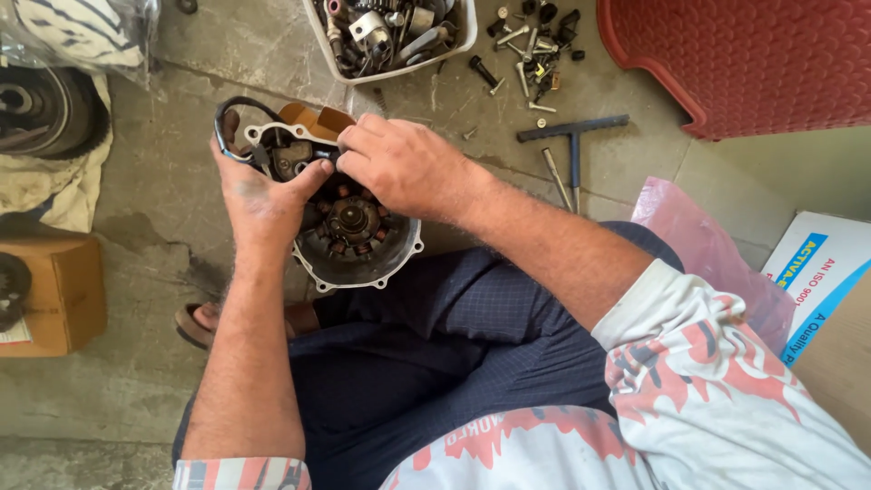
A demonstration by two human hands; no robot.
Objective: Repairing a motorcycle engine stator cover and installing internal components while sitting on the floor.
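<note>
I hold the engine cover [358, 240] above my lap, over the concrete floor [154, 272], its open side up so the stator coils [349, 220] inside face me. I judge it a stiff cast-metal part, fairly heavy for its size, with a thin bolt-hole flange that gives a firm purchase; the copper windings and the black cable [238, 109] looping off its far edge look like the fragile parts, so hold is best taken on the flange and outer wall. My left hand [263, 186] is closed around the cover's left rim, thumb hooked over the flange toward the middle, the cable running just past the fingers. My right hand [404, 163] lies on top of the cover's far right part, fingers curled down and pinched at a small fitting near the cable exit; what exactly the fingertips clamp is hidden beneath them. On the floor beyond the cover stands a white tray [467, 27] of parts, with loose bolts [531, 54] scattered to its right and a T-handle wrench [573, 136] nearer my right forearm. A red mat [753, 63] fills the far right corner.
</note>
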